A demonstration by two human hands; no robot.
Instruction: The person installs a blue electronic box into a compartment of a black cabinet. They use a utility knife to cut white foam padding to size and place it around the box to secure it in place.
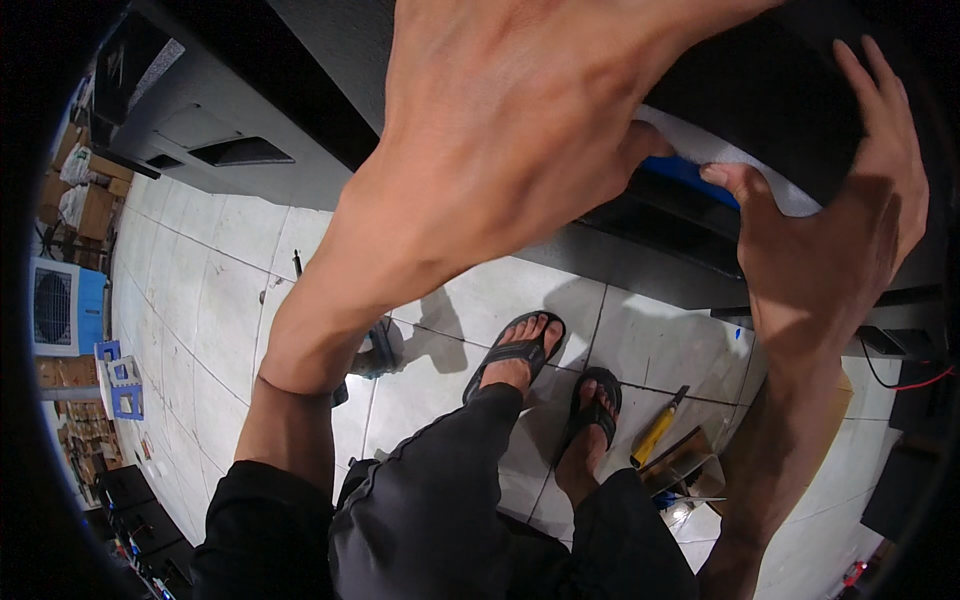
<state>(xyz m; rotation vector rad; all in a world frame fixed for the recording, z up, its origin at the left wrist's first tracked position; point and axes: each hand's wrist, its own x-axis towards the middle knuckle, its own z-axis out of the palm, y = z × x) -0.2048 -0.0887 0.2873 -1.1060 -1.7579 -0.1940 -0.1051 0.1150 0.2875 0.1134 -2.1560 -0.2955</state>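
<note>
A large black cabinet-like piece (760, 100) fills the top of the view. Along its near edge runs a narrow white strip (785, 190), with a bright blue band (690, 182) beside it. My left hand (510, 120) reaches over close to the camera; its thumb bends down near the end of the white strip, while its other fingers are out of sight. On the other side, my right hand (830, 225) lies against the black piece, fingers stretched out and spread. Its thumb tip touches the strip close to my left thumb.
On the tiled floor (230, 290), a yellow-handled cutter (658, 432) lies near my sandalled feet, beside an open cardboard box (690, 465). A grey panel (210, 150) with cut-outs stands at upper left. A blue-and-white fan unit (60, 308) is farther left.
</note>
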